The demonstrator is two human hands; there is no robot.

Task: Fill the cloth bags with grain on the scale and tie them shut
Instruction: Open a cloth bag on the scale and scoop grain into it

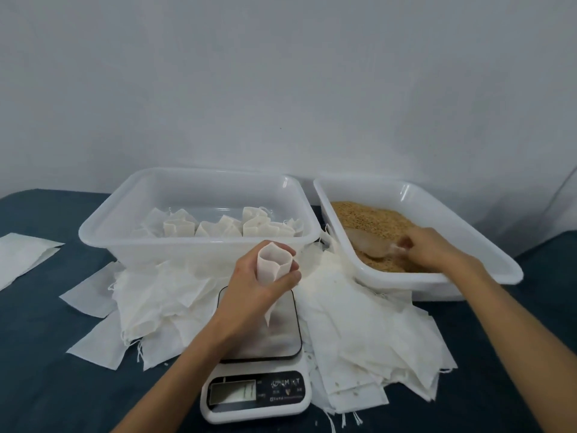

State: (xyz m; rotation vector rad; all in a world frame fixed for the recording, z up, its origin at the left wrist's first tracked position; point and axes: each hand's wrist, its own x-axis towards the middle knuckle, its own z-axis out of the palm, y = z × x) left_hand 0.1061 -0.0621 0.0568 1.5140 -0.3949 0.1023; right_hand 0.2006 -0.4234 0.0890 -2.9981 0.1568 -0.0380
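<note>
- My left hand (259,285) holds an empty cloth bag (272,270) upright above the scale (260,348), fingers (292,278) curled round its middle so the mouth stands open at the top; its lower tip hangs just over the steel plate.
- My right hand (427,248) is down in the grain tub (468,276), fingers clamped on the handle of a clear scoop (370,243) that lies dug into the grain (371,217).
- The step in hand, as I judge it, is loading the scoop. I should take a modest scoopful, since the bag's mouth is narrow, and carry it level across the tub's near wall.
- I should set the bag's base on the plate before pouring, so that the display (232,393) reads the fill; its digits are too blurred to read.
- I should pour slowly down the far side of the mouth, away from my thumb; spilled grain on the plate would falsify the weight.
- Largest container: the grain tub, just right of my left hand, holds tan grain heaped towards its far side.
- Next: the white tub (103,235) beyond my left hand holds a row of filled bags (218,228), standing and bunched at their necks.
- Smaller: loose flat bags (359,323) lie heaped on the counter (46,354) around the scale, both sides of my left wrist.
- Smallest: the bag in my fingers, with no grain visible in it.
</note>
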